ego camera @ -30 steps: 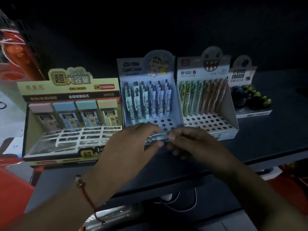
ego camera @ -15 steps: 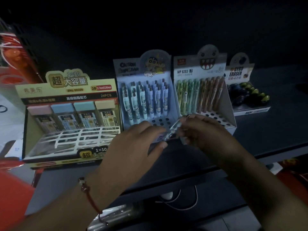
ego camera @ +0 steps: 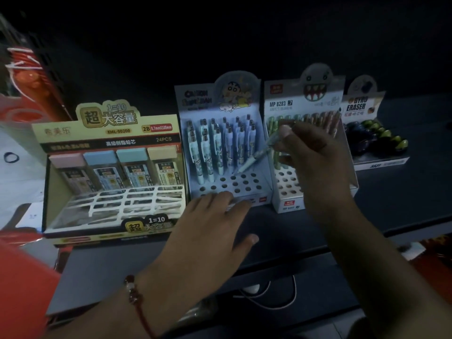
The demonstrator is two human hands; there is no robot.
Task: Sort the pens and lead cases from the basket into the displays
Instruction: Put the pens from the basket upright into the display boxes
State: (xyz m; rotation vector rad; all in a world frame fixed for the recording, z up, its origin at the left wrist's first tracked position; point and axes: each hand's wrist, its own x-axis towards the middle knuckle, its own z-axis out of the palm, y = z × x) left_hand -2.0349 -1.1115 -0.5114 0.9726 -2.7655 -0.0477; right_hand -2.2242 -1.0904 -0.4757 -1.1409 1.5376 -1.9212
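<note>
Both of our hands are in view over a dark shelf: our right hand pinches a pen between thumb and curled fingers, while our left hand lies with straight, spread fingers resting on the front lip of the blue cartoon pen display. We see the pen as a slim, pale blue-green barrel with a small printed pattern, matching the pens standing in rows at the back of that display. It is tilted, its upper end inside our right-hand grip and its tip pointing down and to the left, hovering just above the empty holes near the display's right wall. Half a second ago both hands met at the pen, low in front of the display; now our left hand has let go and flattened out, and our right hand has lifted the pen higher and steeper. The pen sits up and to the right of our left hand, well apart from it. Left of the blue display stands a yellow lead case display holding four pastel-capped cases; to the right stand a green-and-brown pen display and an eraser display.
</note>
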